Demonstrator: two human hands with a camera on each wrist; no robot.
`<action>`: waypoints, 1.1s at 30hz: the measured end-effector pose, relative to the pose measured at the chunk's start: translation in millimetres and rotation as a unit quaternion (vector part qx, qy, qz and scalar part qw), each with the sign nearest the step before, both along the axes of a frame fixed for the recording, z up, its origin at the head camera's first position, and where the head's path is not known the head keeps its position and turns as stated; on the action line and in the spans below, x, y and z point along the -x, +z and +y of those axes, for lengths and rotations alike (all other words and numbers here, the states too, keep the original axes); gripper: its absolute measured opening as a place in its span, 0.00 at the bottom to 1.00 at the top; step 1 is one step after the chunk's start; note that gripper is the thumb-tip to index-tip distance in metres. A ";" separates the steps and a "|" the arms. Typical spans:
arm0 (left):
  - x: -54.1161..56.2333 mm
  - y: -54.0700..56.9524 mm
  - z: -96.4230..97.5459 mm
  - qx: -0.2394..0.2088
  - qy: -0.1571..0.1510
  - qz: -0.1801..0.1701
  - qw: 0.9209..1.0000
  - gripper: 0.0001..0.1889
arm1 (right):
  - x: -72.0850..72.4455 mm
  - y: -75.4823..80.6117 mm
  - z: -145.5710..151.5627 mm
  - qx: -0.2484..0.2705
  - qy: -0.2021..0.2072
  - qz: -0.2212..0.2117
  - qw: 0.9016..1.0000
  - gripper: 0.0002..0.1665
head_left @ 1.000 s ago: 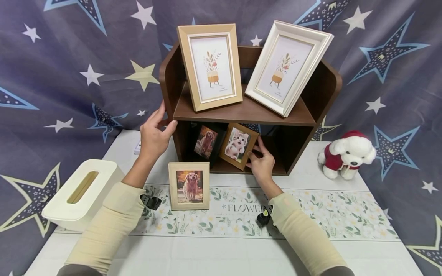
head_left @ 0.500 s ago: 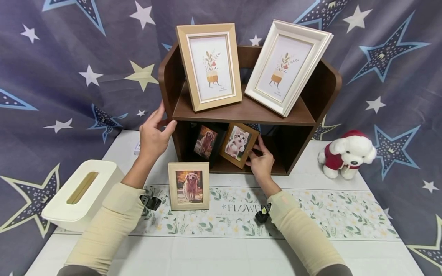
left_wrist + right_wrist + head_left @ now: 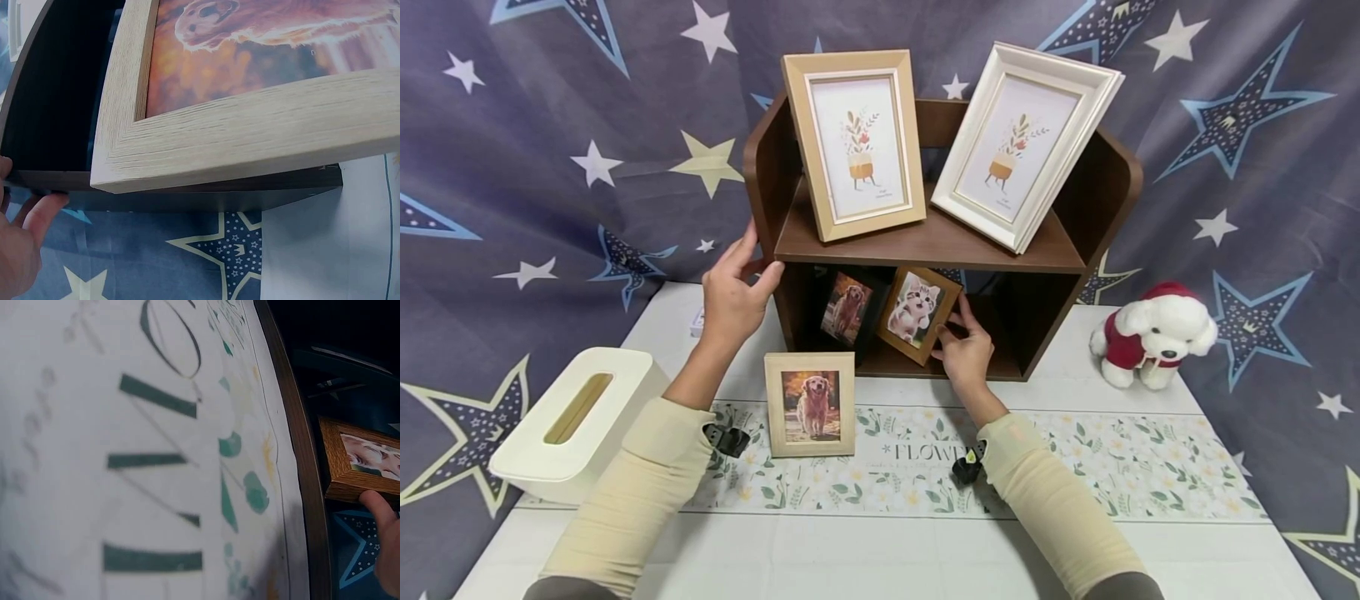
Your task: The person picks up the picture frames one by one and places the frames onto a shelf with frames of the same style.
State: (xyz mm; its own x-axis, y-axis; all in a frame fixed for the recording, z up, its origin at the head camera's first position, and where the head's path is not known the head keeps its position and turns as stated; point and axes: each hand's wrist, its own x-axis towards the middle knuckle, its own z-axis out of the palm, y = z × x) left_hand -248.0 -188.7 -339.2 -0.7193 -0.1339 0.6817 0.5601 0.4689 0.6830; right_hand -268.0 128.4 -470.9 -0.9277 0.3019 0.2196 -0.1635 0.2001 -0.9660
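A small brown picture frame with a kitten photo stands tilted in the lower compartment of the dark brown shelf. My right hand pinches its right edge; the thumb also shows against the wooden border in the right wrist view. Beside it on the left leans a black picture frame with a dog photo, partly overlapped by the kitten one. My left hand rests against the shelf's left side, fingers fairly straight, thumb at the front edge. In the left wrist view a pale wooden frame covers much of the shelf.
Two large frames, one beige and one white, lean on the upper shelf. The pale dog-photo frame stands on the table before the shelf. A white tissue box is at the left, a plush dog at the right.
My right hand and the kitten frame have shifted very slightly left, the hand still pinching the edge. My left hand stays against the shelf.
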 end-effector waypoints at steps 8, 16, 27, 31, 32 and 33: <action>-1.8 0.3 -0.5 -0.006 0.003 -0.011 1.000 0.34 | 0.5 -0.5 -2.9 0.003 0.001 0.002 1.000 0.42; -1.7 1.2 0.0 0.000 0.002 -0.010 1.000 0.35 | 2.2 -0.8 -3.0 0.018 0.008 0.002 1.000 0.43; -1.7 1.0 1.3 -0.009 -0.004 -0.014 1.000 0.34 | 2.3 -1.1 -1.2 0.016 0.007 0.002 1.000 0.42; -1.8 0.5 1.1 -0.008 -0.002 -0.016 1.000 0.34 | 2.1 -0.8 -0.3 0.015 0.009 0.001 1.000 0.42; -1.9 0.6 1.1 -0.007 -0.001 -0.016 1.000 0.34 | 2.1 -0.5 0.1 0.012 0.009 0.001 1.000 0.42; -2.0 0.8 1.1 -0.007 -0.001 -0.015 1.000 0.34 | 2.1 -0.3 0.6 0.008 0.008 0.001 1.000 0.42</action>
State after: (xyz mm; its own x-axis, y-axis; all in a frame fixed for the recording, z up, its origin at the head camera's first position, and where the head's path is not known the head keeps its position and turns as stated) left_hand -245.9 -187.7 -338.4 -0.7402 -0.1413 0.6574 0.5398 0.4582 0.7062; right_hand -270.1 129.1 -471.3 -0.9317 0.2911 0.2174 -0.1690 0.1825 -0.9686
